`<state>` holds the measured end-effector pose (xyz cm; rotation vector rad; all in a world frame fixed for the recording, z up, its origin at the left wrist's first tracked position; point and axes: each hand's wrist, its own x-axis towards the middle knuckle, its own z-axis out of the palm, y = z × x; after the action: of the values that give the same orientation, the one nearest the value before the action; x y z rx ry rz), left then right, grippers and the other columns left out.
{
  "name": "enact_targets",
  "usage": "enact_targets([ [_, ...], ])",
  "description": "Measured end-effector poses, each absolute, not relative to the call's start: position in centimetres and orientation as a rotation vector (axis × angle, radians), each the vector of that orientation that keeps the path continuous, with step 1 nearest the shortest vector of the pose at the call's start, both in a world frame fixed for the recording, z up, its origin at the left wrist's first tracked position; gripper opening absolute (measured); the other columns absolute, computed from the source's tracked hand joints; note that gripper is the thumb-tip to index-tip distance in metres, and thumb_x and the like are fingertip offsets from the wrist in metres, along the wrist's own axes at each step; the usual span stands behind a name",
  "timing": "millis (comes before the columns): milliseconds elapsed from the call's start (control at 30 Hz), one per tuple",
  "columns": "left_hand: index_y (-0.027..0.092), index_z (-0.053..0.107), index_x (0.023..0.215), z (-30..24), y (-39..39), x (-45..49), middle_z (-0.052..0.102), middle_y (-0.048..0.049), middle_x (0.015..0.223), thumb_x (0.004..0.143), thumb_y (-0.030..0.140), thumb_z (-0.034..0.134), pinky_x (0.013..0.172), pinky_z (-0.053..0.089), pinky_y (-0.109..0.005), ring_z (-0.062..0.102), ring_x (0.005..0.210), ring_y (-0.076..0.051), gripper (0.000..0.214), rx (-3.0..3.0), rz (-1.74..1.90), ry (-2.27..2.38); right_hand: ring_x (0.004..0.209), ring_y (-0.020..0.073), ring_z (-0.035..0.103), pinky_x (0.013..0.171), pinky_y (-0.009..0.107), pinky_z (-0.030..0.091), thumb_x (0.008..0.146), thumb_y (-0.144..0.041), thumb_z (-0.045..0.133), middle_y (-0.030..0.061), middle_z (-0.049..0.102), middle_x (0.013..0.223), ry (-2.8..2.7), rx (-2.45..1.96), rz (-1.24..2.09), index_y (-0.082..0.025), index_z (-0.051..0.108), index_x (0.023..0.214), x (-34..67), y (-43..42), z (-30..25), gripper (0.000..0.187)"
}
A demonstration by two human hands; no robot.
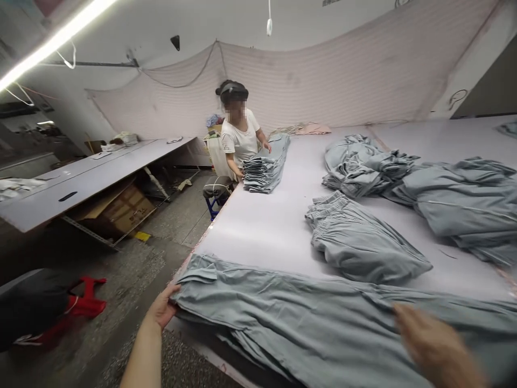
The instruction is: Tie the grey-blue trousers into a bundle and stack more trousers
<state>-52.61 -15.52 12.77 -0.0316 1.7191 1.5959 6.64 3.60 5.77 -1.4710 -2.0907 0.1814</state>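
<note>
A pair of grey-blue trousers [307,323] lies spread lengthwise along the near edge of the white table [266,226], on top of more like it. My left hand [161,308] grips the left end of the trousers at the table's corner, fingers curled round the cloth. My right hand [424,337] lies over the trousers at the lower right. It is blurred by motion, so its fingers are unclear.
A bunched grey garment [359,242] lies mid-table, with heaps of grey garments [456,194] at the right. A seated person [238,143] at the far end handles a folded stack [264,167]. A second table [81,180], cardboard boxes and a red stool [83,302] stand left.
</note>
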Motion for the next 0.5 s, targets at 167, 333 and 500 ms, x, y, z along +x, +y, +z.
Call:
enact_targets([
  [167, 0.018, 0.063, 0.074, 13.9, -16.5, -53.0, 0.068, 0.0011, 0.068, 0.051, 0.02, 0.078, 0.06, 0.045, -0.024, 0.061, 0.068, -0.017, 0.027, 0.278, 1.284, 1.612, 0.108, 0.027, 0.064, 0.09, 0.043, 0.053, 0.085, -0.022, 0.044, 0.0105, 0.066, 0.122, -2.608, -0.785, 0.291, -0.027, 0.062, 0.123, -11.4, -1.0, -0.6, 0.042],
  [333, 0.02, 0.061, 0.11, 14.9, -14.2, -53.5, 0.069, -0.0066, 0.113, 0.062, 0.042, 0.066, 0.092, 0.046, -0.033, 0.06, 0.11, -0.027, 0.053, 0.881, 0.503, 1.854, 0.136, 0.0324, 0.038, 0.108, 0.052, 0.037, 0.078, -0.026, 0.059, 0.0086, 0.033, 0.151, -2.839, -0.479, 0.458, -0.032, 0.035, 0.146, -20.7, -6.6, -3.4, 0.072],
  [500, 0.008, 0.035, 0.139, 12.1, -11.4, -50.4, 0.05, -0.0284, 0.135, 0.053, 0.037, 0.079, 0.105, 0.033, -0.053, 0.045, 0.124, -0.046, 0.101, 1.09, 0.233, 2.201, 0.139, 0.0317, 0.031, 0.112, 0.054, 0.03, 0.078, -0.03, 0.061, 0.0064, 0.02, 0.155, -2.871, -0.475, 0.489, -0.037, 0.019, 0.15, -21.3, -7.6, -4.4, 0.083],
])
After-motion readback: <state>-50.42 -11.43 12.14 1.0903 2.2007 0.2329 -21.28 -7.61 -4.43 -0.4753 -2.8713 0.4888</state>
